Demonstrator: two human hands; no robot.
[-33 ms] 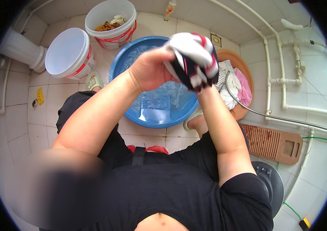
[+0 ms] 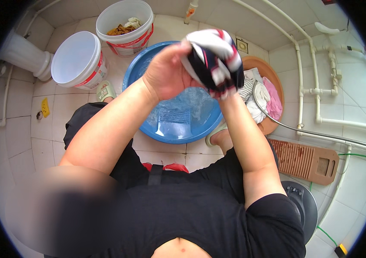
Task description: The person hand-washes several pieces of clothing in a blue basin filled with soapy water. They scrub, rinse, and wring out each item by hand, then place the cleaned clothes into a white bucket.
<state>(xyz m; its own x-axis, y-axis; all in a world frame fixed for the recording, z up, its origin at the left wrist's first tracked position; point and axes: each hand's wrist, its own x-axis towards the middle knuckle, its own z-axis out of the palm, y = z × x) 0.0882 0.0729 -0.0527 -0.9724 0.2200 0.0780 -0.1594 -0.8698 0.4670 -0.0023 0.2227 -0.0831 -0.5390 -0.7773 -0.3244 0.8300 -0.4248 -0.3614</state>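
Observation:
A bunched piece of clothing (image 2: 213, 51) in black, white and red is held up over a round blue basin (image 2: 170, 139). My left hand (image 2: 170, 73) grips its left side, thumb uppermost. The cloth covers most of my right hand (image 2: 229, 99), which bears its right side; those fingers are hidden. Beneath, the basin has churned, bubbly water (image 2: 191, 101) in it and a ribbed blue washboard section (image 2: 173, 120) at its near side.
An orange-brown tub (image 2: 280, 92) of white, striped and pink laundry stands right, a grey hose (image 2: 295, 126) across it. A brown washboard (image 2: 299, 160) lies nearer. Two white buckets stand left: one bare inside (image 2: 73, 58), another (image 2: 127, 43) holding cloth. Pipes (image 2: 316, 81) line the right wall.
The clothing has shifted slightly and turned between my hands, its blurred upper part moving a little. Both hands keep nearly the same place over the basin.

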